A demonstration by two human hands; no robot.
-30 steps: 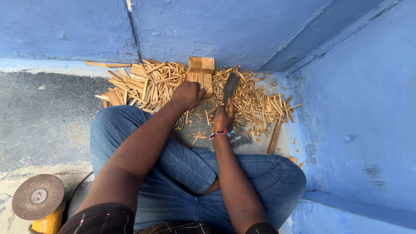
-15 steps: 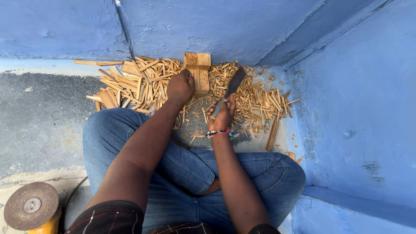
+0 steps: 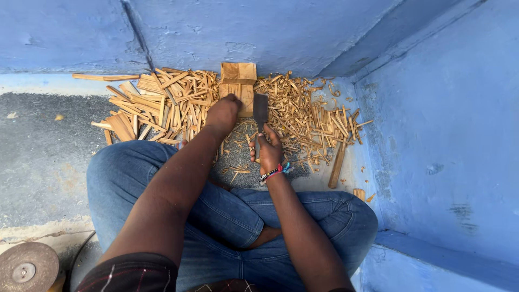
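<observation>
Against the blue wall's foot, pale split wood sticks [image 3: 162, 105] heap beside our upright tan wooden block [image 3: 238, 86]. Our left hand [image 3: 223, 113] steadies it: stiff, probably light, best held by its sides. Our right hand [image 3: 268, 151] grips the flat dark metal blade [image 3: 260, 112].

One head-worn camera looks steeply down, close over the lap, facing the blue wall [image 3: 281, 32] corner.
</observation>
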